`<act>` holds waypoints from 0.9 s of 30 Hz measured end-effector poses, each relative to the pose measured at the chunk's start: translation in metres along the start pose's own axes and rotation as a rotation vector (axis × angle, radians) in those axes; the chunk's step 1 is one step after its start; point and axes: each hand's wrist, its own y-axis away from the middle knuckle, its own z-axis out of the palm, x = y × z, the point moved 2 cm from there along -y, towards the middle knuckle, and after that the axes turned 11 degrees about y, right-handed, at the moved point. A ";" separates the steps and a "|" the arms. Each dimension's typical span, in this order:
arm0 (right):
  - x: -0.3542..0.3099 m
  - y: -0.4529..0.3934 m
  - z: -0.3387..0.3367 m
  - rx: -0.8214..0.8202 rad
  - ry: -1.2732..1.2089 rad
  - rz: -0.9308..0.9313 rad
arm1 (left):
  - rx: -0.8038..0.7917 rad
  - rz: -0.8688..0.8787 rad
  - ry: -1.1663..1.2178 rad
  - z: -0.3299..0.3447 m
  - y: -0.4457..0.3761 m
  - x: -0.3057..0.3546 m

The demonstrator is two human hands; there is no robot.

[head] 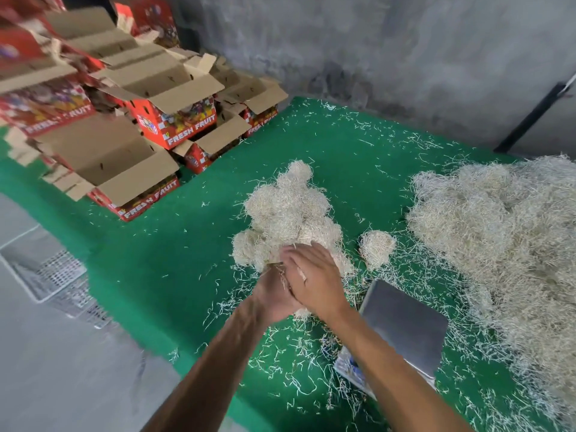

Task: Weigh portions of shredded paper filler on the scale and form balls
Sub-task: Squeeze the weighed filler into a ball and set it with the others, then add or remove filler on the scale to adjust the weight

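My left hand (274,299) and my right hand (313,280) are cupped together around a wad of shredded paper filler (301,313), right hand on top, left underneath; most of the wad is hidden between the palms. Just beyond my hands lies a cluster of formed paper balls (288,210), and a single ball (377,246) sits to its right. The scale (405,325) with a bare metal platform stands to the right of my hands. A big heap of loose filler (505,238) covers the right side of the green table (174,244).
Opened red "FRESH FRUIT" cardboard boxes (131,126) are stacked at the back left of the table. White plastic crates (46,272) sit on the floor at left. A grey concrete wall runs behind. Loose paper strands are scattered over the green cloth.
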 end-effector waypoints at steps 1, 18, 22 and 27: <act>0.000 0.000 0.008 -0.033 -0.031 0.045 | -0.007 -0.094 0.170 -0.009 -0.009 0.004; -0.018 -0.013 0.118 -0.437 0.262 0.093 | 0.689 -0.132 0.227 -0.129 -0.028 -0.015; 0.005 0.016 0.108 -0.276 0.139 0.230 | 0.618 0.100 -0.105 -0.128 -0.020 -0.031; 0.029 0.033 0.074 -0.096 0.102 0.315 | 0.482 0.308 -0.372 -0.078 -0.030 -0.030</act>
